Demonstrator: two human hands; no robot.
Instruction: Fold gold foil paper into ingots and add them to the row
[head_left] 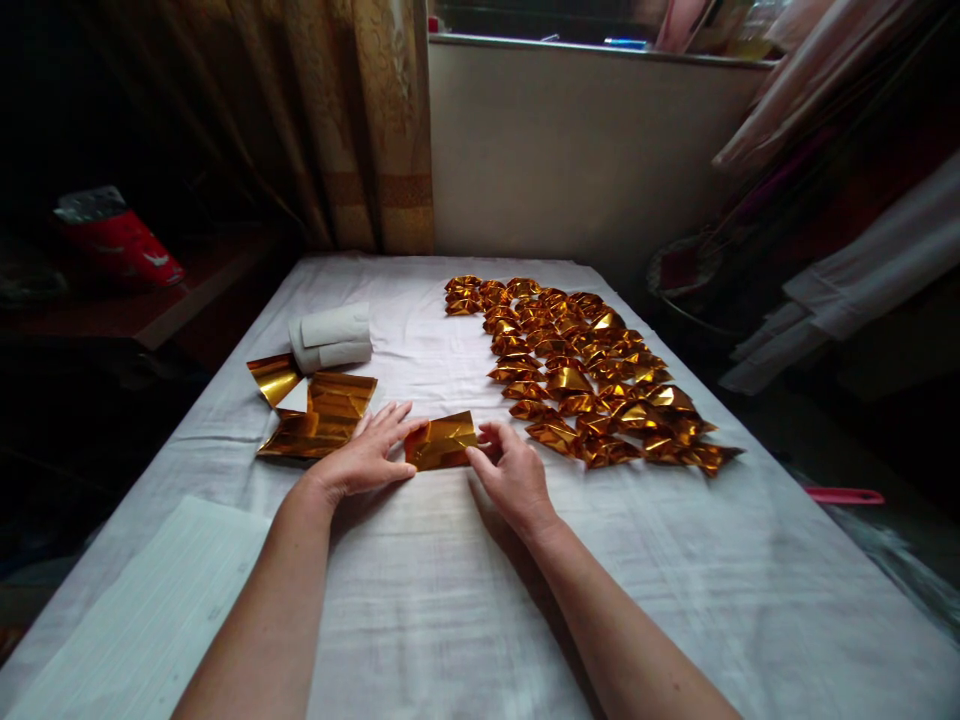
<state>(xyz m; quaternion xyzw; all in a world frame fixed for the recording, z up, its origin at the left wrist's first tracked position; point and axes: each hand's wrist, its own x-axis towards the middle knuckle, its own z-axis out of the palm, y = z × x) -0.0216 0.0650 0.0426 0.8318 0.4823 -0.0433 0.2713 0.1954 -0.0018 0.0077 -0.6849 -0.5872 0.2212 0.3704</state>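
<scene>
Gold foil sheet (441, 442), creased, lying flat on the white-clothed bench (480, 600) between both hands. Left hand (367, 455) at its 9 o'clock, fingers spread flat, pressing the sheet's left edge. Right hand (514, 472) at its 3 o'clock, thumb and fingertips pinching the right edge. Loose foil sheets (319, 412) just beyond the left hand; folded gold pieces (592, 370) in rows at 1 o'clock; paper roll (332, 337) at 11 o'clock.

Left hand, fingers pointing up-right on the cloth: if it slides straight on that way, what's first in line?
The left hand already touches the gold foil sheet at its fingertips, so that sheet comes first. Past it lies bare white cloth, then probably the spread of folded gold pieces, though depth is hard to judge.
</scene>
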